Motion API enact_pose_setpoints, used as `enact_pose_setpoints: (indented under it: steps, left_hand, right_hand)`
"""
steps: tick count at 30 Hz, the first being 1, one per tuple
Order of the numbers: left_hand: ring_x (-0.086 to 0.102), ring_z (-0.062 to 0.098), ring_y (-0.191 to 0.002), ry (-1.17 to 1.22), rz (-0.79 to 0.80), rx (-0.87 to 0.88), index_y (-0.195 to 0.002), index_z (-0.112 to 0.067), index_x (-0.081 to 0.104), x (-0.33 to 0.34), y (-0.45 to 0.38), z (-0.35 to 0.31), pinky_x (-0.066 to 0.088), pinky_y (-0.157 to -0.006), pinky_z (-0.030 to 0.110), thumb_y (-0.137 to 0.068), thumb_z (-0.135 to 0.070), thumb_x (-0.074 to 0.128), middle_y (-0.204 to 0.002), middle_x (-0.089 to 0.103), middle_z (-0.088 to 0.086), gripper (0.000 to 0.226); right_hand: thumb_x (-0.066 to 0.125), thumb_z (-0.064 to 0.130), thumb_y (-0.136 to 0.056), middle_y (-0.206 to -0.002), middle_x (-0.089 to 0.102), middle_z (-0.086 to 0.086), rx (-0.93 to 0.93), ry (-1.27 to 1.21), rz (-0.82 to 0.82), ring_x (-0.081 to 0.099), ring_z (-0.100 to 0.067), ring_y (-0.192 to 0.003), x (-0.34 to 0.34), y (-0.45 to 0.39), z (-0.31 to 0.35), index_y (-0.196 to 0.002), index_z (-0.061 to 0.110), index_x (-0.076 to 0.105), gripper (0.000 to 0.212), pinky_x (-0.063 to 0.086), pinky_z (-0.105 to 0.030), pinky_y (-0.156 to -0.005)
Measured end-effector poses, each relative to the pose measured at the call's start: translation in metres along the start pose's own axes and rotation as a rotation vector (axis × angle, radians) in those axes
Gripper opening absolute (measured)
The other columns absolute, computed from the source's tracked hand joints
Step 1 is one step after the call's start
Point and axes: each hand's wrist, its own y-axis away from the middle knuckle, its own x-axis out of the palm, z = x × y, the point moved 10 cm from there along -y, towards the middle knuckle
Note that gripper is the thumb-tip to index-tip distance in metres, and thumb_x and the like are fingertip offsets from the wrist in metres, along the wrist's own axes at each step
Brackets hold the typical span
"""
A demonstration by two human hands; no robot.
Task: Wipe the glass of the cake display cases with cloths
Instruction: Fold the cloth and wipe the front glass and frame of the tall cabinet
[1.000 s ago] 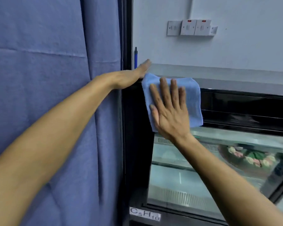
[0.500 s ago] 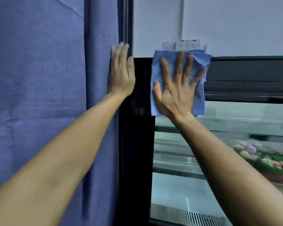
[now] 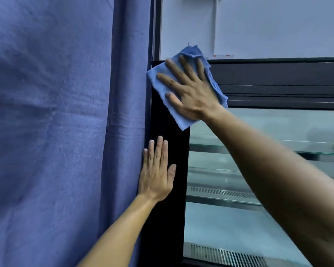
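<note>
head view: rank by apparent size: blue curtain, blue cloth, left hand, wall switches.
1. blue curtain
2. blue cloth, partly under the right hand
3. left hand, not far behind the cloth
4. wall switches, mostly hidden

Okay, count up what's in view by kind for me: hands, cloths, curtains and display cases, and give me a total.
hands: 2, the right hand flat on the cloth, the left hand flat on the case's black frame
blue cloth: 1
blue curtain: 1
display case: 1
Total: 5
</note>
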Motion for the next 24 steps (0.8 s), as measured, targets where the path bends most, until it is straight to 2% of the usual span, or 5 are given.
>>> enact_pose_setpoints:
  steps: [5, 11, 16, 20, 24]
  left_hand:
    - [0.009, 0.035, -0.160, -0.031, 0.000, 0.103, -0.162, 0.000, 0.014, 0.006, 0.016, -0.012, 0.006, -0.131, 0.047, -0.103, -0.036, 0.037, -0.171, 0.013, 0.019, 0.073]
    - [0.014, 0.033, -0.160, -0.042, 0.023, 0.164, -0.165, -0.007, 0.012, 0.017, 0.045, -0.025, 0.009, -0.131, 0.046, -0.102, -0.037, 0.037, -0.174, 0.009, 0.012, 0.074]
    - [0.014, 0.034, -0.160, -0.064, 0.013, 0.158, -0.165, -0.005, 0.012, 0.016, 0.047, -0.025, 0.012, -0.130, 0.048, -0.105, -0.043, 0.032, -0.173, 0.009, 0.014, 0.073]
    - [0.014, 0.035, -0.159, -0.049, -0.009, 0.140, -0.164, -0.003, 0.014, 0.017, 0.049, -0.022, 0.012, -0.130, 0.047, -0.106, -0.043, 0.029, -0.173, 0.008, 0.014, 0.073]
    - [0.014, 0.034, -0.160, -0.045, 0.036, 0.152, -0.163, -0.002, 0.017, 0.018, 0.049, -0.022, 0.018, -0.128, 0.049, -0.102, -0.043, 0.036, -0.173, 0.009, 0.014, 0.076]
  right_hand:
    - [0.037, 0.049, -0.102, -0.172, 0.016, -0.007, 0.290, -0.011, -0.123, 0.010, -0.042, -0.158, -0.001, 0.003, 0.010, -0.162, 0.032, 0.031, 0.063, -0.001, -0.067, -0.123]
    - [0.036, 0.052, -0.104, -0.171, 0.024, -0.002, -0.367, 0.061, 0.037, 0.018, -0.037, -0.157, 0.020, 0.025, 0.042, -0.160, 0.036, 0.035, 0.058, 0.003, -0.062, -0.125]
    - [0.034, 0.053, -0.103, -0.172, 0.018, -0.002, 0.095, 0.018, -0.078, 0.013, -0.037, -0.159, -0.005, 0.000, 0.006, -0.163, 0.030, 0.027, 0.065, 0.000, -0.060, -0.126]
    - [0.035, 0.050, -0.102, -0.170, 0.027, -0.004, -0.253, -0.011, 0.003, 0.021, -0.039, -0.156, 0.019, 0.021, 0.057, -0.159, 0.031, 0.037, 0.060, 0.008, -0.063, -0.125]
    - [0.033, 0.053, -0.104, -0.171, 0.023, -0.001, 0.032, -0.004, -0.089, 0.017, -0.036, -0.158, 0.003, 0.004, 0.012, -0.162, 0.032, 0.031, 0.062, 0.006, -0.060, -0.127]
